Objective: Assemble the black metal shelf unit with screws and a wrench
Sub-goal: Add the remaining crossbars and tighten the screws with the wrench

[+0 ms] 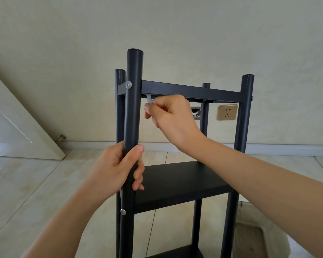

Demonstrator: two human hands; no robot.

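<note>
- Right hand (pixel 172 116): fingers curled tight round the short silver wrench (pixel 149 99), its tip up under the top shelf (pixel 190 91) at the near left corner of the shelf unit (pixel 175 185).
- Left hand (pixel 117 168): wrapped full round the near left post (pixel 131 112), thumb across the front, just above the middle shelf (pixel 177 180).
- Silver screw (pixel 128 84) seated in that post level with the top shelf, on a grey bracket (pixel 122 89); a second screw head (pixel 123 211) lower down, below the middle shelf.
- Unit upright on the tiled floor (pixel 35 183), close to the wall (pixel 157 34); far right post (pixel 244 116) and far back post (pixel 205 108) already joined to the top shelf.
- Probably stiff and fairly light: thin tube posts, flat panels; smooth paint likely slick, so best held round a post near a joint, as now.
- Likely wobbly until every screw is tight; steadying the post while turning seems wise.
- Wrench small and thin, likely to slip from the screw under the shelf; fastener there hidden.
- Gold wall socket (pixel 227 112) behind, white door (pixel 17 123) at the left.
</note>
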